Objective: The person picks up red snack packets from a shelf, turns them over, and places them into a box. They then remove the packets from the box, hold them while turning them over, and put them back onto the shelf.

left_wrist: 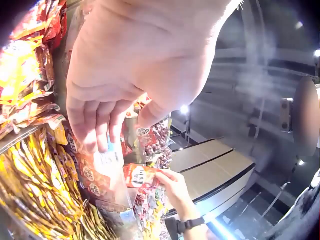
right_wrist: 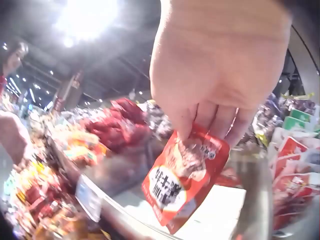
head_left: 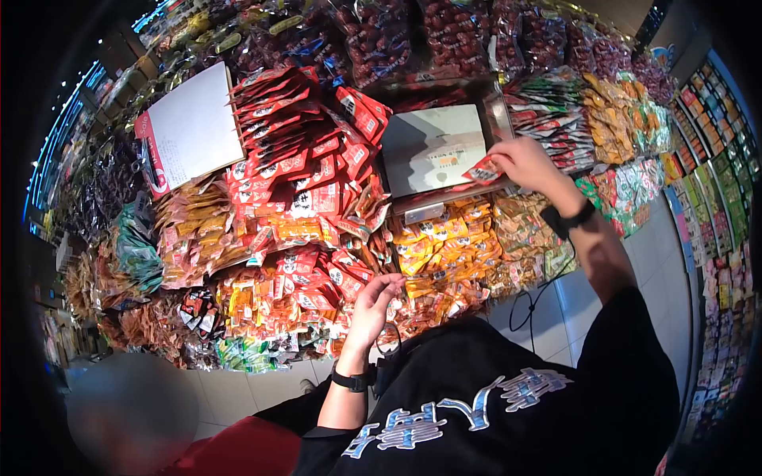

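My right hand (head_left: 525, 163) pinches a small red snack packet (head_left: 481, 171) by one end, over the front right of a display bin (head_left: 498, 119). In the right wrist view the packet (right_wrist: 182, 182) hangs tilted from thumb and fingers, its printed front showing. Beneath it in the bin lies a pale, flat printed panel (head_left: 432, 147). My left hand (head_left: 373, 308), fingers loosely bent, holds nothing and hovers near the yellow packets (head_left: 444, 242) at the front. The left wrist view shows this hand (left_wrist: 140, 60) from the palm side.
A tall pile of red packets (head_left: 278, 119) rises left of the bin, beside a white sign board (head_left: 190, 127). Bags of dark red fruit (head_left: 456, 36) line the back. Green and red packets (head_left: 548, 111) lie to the right. Another person in red (head_left: 238, 448) is at lower left.
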`<control>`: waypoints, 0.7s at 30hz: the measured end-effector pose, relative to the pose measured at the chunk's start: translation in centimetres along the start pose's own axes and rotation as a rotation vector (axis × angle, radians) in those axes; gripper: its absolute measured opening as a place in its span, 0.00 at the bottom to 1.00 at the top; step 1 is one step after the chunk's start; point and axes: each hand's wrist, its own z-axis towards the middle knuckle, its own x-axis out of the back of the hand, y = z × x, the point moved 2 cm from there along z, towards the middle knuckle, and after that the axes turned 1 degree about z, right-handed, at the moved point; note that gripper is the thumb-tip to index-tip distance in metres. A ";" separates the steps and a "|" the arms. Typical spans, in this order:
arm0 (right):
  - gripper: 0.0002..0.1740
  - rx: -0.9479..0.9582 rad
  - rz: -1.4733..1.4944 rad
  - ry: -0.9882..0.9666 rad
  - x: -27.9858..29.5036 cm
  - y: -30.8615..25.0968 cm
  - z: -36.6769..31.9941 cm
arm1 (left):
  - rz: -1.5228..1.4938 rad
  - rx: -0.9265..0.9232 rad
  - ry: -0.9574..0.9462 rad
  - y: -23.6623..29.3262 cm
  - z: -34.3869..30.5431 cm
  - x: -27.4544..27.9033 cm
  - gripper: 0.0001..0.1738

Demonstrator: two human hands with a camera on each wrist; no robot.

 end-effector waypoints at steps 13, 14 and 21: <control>0.22 0.782 0.339 -0.149 -6.0 -17.0 -7.2 | -0.834 0.028 0.107 3.6 3.0 -3.2 0.33; 0.27 0.667 0.304 -0.413 -4.7 -16.2 -6.2 | -0.811 0.105 0.117 3.1 2.5 -2.7 0.34; 0.13 0.257 -0.186 0.022 -3.1 -2.9 10.9 | -0.758 0.080 -0.024 2.2 -0.2 -0.9 0.35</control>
